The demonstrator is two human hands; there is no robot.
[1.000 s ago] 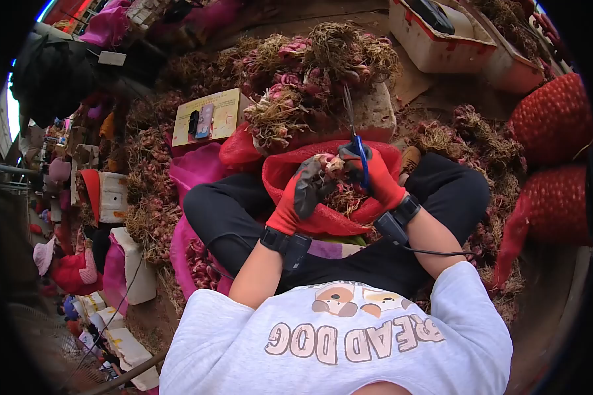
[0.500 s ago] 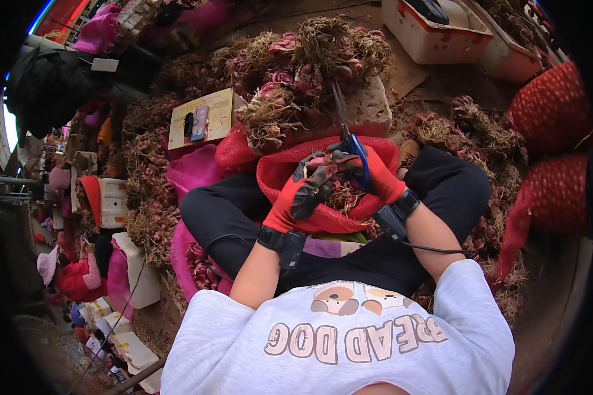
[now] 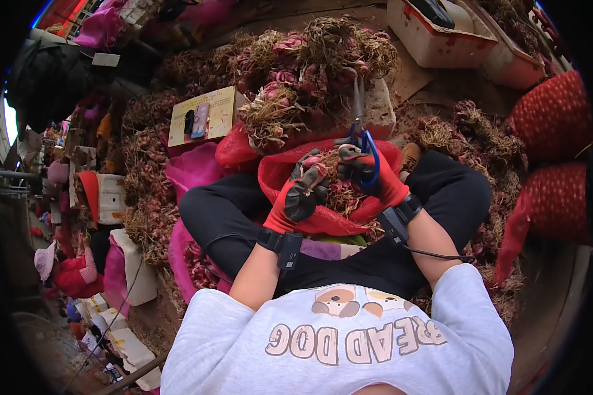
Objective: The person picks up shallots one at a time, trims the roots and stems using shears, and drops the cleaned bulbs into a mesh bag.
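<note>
My left hand point(image 3: 304, 192), in a red glove with a dark palm, is closed around a pink shallot point(image 3: 311, 161). In my right hand point(image 3: 362, 170), gloved the same way, are scissors point(image 3: 358, 108) with blue handles, their blades pointing up and away from me. A small gap lies between the two hands. Both are over a red mesh bag point(image 3: 280, 172) spread open in my lap, with shallots and dry trimmings point(image 3: 342, 197) inside. Just beyond the bag, bunches of shallots with dry stalks point(image 3: 270, 118) are heaped on a pale foam box point(image 3: 377, 108).
A yellowish carton point(image 3: 221, 108) bearing a phone-like object point(image 3: 200, 120) stands beyond my left knee. Shallot piles point(image 3: 145, 178) lie on both sides. Full red mesh sacks point(image 3: 550, 118) stand at right, foam boxes point(image 3: 441, 46) at upper right. Another person point(image 3: 76, 273) sits far left.
My hands have drawn slightly apart. The scissors have swung to the right, away from the shallot, and their blades now point more upward. The shallot stays in my left hand.
</note>
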